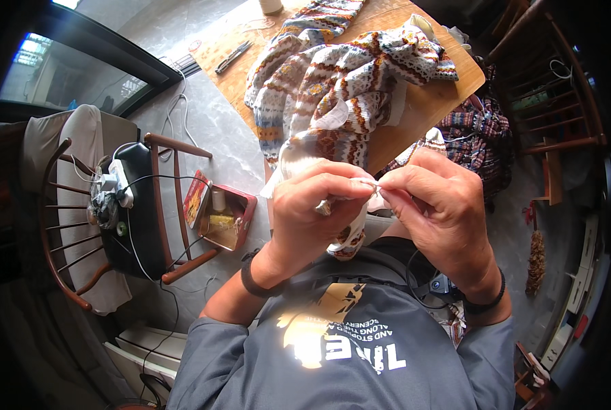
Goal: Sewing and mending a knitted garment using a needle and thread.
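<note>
A patterned knitted sweater (310,87) in white, brown, orange and grey-blue lies heaped over the wooden table, and its near part hangs down to my lap. My left hand (308,207) pinches a narrow white knitted edge (365,181) of it between thumb and forefinger. Right beside those fingertips, the thumb and forefinger of my right hand (436,205) are pressed together at the end of that same edge. Whether a needle or thread is also between them is too small to tell. A white label (333,115) shows on the sweater.
Thread snips (232,56) and a thread cone (270,6) lie on the wooden table (439,110). To the left, an open red tin (244,215) holds a spool. Beside it stands a wooden chair (175,205) with a power strip (121,182) and cables. More knitwear (477,136) hangs at right.
</note>
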`<control>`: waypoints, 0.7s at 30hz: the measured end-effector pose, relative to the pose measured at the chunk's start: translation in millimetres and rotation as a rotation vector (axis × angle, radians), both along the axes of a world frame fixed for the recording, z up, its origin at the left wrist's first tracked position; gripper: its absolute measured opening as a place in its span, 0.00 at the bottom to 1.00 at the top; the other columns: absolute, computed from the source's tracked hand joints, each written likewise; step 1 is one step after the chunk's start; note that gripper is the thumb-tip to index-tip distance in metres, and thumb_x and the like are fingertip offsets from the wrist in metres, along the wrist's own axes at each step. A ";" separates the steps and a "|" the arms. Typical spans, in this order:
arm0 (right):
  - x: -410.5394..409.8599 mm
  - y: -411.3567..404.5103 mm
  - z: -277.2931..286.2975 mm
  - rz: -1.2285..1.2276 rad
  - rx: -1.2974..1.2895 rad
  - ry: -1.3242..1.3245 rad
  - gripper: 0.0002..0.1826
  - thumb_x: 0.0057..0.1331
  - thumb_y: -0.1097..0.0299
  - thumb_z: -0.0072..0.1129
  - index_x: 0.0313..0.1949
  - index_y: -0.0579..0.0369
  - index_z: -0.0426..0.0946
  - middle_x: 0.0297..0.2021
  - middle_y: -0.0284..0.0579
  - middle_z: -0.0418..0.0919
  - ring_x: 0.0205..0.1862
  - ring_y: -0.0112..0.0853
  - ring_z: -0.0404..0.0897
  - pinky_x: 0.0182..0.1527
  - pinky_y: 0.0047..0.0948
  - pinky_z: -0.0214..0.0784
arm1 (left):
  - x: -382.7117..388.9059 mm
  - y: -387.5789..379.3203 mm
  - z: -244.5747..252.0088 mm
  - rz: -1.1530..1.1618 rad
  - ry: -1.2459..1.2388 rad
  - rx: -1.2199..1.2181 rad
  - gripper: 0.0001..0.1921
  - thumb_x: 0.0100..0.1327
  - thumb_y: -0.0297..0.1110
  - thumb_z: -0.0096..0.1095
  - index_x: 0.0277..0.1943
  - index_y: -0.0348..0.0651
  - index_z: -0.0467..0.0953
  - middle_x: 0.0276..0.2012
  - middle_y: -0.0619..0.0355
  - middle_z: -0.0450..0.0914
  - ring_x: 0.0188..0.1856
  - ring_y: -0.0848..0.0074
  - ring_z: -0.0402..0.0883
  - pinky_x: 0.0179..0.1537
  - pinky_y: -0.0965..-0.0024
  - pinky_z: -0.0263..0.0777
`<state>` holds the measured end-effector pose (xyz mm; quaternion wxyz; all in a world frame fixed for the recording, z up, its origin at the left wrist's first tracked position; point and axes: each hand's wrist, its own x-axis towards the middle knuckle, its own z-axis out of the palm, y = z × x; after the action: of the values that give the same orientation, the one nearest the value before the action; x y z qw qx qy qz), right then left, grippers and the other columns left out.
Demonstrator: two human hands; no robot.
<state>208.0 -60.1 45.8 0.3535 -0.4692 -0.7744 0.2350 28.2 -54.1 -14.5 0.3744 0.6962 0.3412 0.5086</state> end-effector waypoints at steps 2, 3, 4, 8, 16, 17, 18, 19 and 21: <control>0.0 -0.2 1.1 0.003 0.007 -0.025 0.06 0.53 0.80 0.63 0.30 0.56 0.77 0.22 0.44 0.70 0.24 0.40 0.75 0.27 0.34 0.66 | -0.3 -1.3 -0.3 0.005 0.009 0.000 0.11 0.50 0.14 0.67 0.36 0.40 0.81 0.36 0.56 0.83 0.32 0.79 0.82 0.30 0.79 0.74; 0.0 -0.8 1.5 0.004 0.000 -0.031 0.06 0.53 0.80 0.63 0.30 0.56 0.77 0.23 0.44 0.70 0.24 0.40 0.75 0.27 0.34 0.66 | -0.5 -1.6 -0.7 0.011 0.018 0.000 0.11 0.50 0.15 0.67 0.36 0.41 0.81 0.36 0.56 0.83 0.33 0.78 0.82 0.30 0.78 0.74; 0.0 -1.3 1.9 0.005 -0.008 -0.037 0.06 0.53 0.80 0.63 0.30 0.56 0.77 0.23 0.44 0.70 0.25 0.41 0.75 0.27 0.35 0.66 | -0.6 -1.5 -0.9 0.011 0.017 0.000 0.11 0.50 0.15 0.67 0.36 0.41 0.81 0.36 0.56 0.83 0.33 0.78 0.82 0.30 0.78 0.74; -1.3 -3.0 5.5 0.005 0.004 -0.078 0.06 0.53 0.80 0.62 0.30 0.55 0.77 0.23 0.44 0.70 0.25 0.41 0.75 0.27 0.36 0.66 | -1.4 -0.2 -2.5 0.003 0.019 0.053 0.11 0.49 0.15 0.68 0.35 0.41 0.81 0.36 0.55 0.83 0.34 0.76 0.82 0.31 0.77 0.75; -1.1 -5.4 8.3 0.010 -0.006 -0.129 0.06 0.53 0.80 0.61 0.29 0.56 0.75 0.23 0.45 0.69 0.26 0.43 0.75 0.27 0.37 0.67 | -1.7 -1.2 -1.3 0.006 0.022 0.082 0.11 0.49 0.15 0.69 0.35 0.41 0.81 0.36 0.55 0.83 0.33 0.74 0.82 0.31 0.76 0.75; -1.2 -5.3 8.6 0.010 -0.005 -0.129 0.06 0.53 0.80 0.61 0.29 0.56 0.75 0.23 0.45 0.69 0.26 0.43 0.75 0.27 0.37 0.67 | -2.0 -1.5 -1.1 0.005 0.024 0.073 0.11 0.49 0.15 0.69 0.35 0.41 0.81 0.36 0.55 0.83 0.33 0.74 0.82 0.32 0.76 0.75; -1.2 -5.2 8.9 0.012 -0.004 -0.133 0.06 0.53 0.80 0.61 0.29 0.56 0.75 0.23 0.45 0.69 0.26 0.43 0.75 0.27 0.38 0.66 | -2.1 -2.0 -0.9 0.004 0.025 0.064 0.11 0.49 0.15 0.69 0.35 0.41 0.81 0.36 0.55 0.83 0.33 0.74 0.82 0.32 0.76 0.75; -1.3 -5.2 9.2 0.015 -0.003 -0.137 0.06 0.53 0.80 0.61 0.29 0.56 0.75 0.23 0.45 0.69 0.26 0.44 0.75 0.27 0.38 0.66 | -2.1 -2.6 -0.7 0.004 0.025 0.064 0.11 0.49 0.15 0.69 0.35 0.41 0.81 0.36 0.55 0.83 0.33 0.74 0.82 0.32 0.76 0.75; -1.7 -5.2 9.1 0.015 -0.004 -0.134 0.06 0.53 0.80 0.60 0.29 0.56 0.75 0.23 0.45 0.69 0.26 0.44 0.75 0.27 0.38 0.66 | -2.0 -3.7 -0.6 0.005 0.017 0.046 0.11 0.49 0.16 0.69 0.35 0.41 0.81 0.36 0.55 0.83 0.33 0.74 0.82 0.31 0.77 0.75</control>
<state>206.3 -65.2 54.9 0.2983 -0.4785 -0.7994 0.2072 26.2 -57.8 -15.1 0.3542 0.7079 0.3344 0.5115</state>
